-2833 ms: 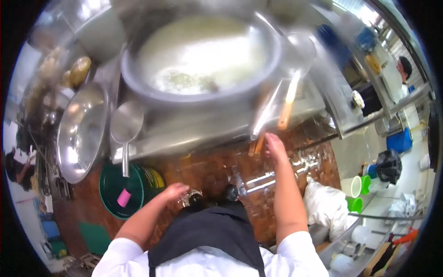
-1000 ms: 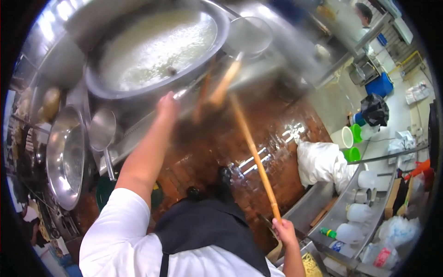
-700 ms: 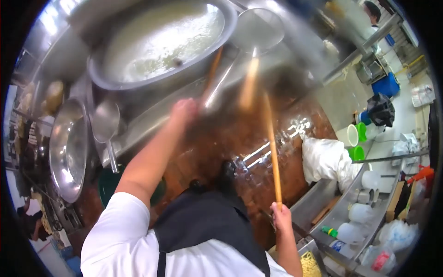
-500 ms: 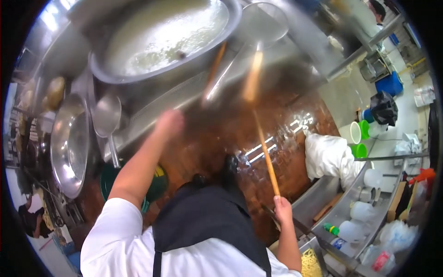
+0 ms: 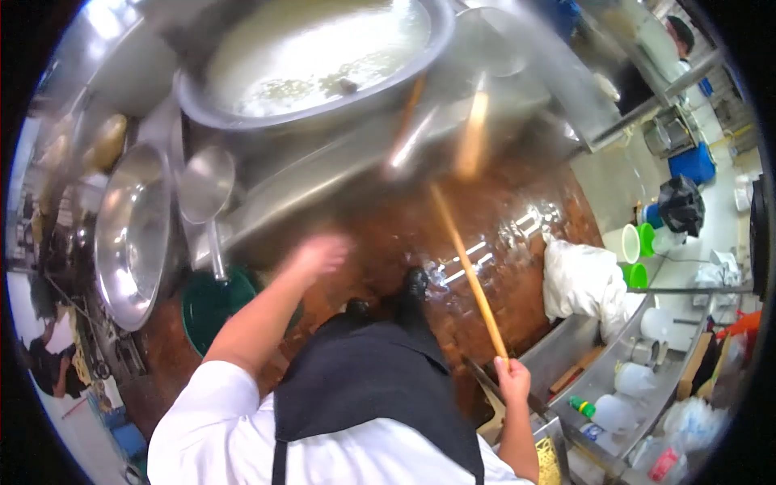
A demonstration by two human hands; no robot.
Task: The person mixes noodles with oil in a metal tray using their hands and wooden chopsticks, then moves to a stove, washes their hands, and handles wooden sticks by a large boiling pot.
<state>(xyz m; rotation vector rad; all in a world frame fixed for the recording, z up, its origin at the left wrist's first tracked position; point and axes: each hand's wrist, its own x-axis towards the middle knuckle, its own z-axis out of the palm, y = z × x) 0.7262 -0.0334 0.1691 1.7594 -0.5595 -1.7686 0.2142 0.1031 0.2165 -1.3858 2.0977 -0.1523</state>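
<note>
My right hand (image 5: 512, 380) is closed around the lower end of a long wooden pole (image 5: 470, 275). The pole slants up and left over the wet floor, and its far end lies close to the blurred wooden handle (image 5: 474, 133) of a large ladle (image 5: 489, 44). I cannot tell whether the pole and that handle touch. My left hand (image 5: 322, 255) is in the air, smeared by motion, its fingers seeming apart with nothing visible in them. Beyond it stands a large wok (image 5: 315, 109) of cloudy, bubbling liquid. Another ladle (image 5: 207, 190) hangs left of the hand.
At the left is a wide metal basin (image 5: 133, 242), with a green bin (image 5: 212, 311) below the ladle. A white cloth bundle (image 5: 580, 279) lies to the right, beside a metal shelf (image 5: 647, 356) of bottles. Yellow noodles (image 5: 549, 462) sit at the lower right.
My left hand has moved right and slightly down from near the stove edge. My right hand has shifted a little right and down, still holding the pole. The whole view has shifted slightly.
</note>
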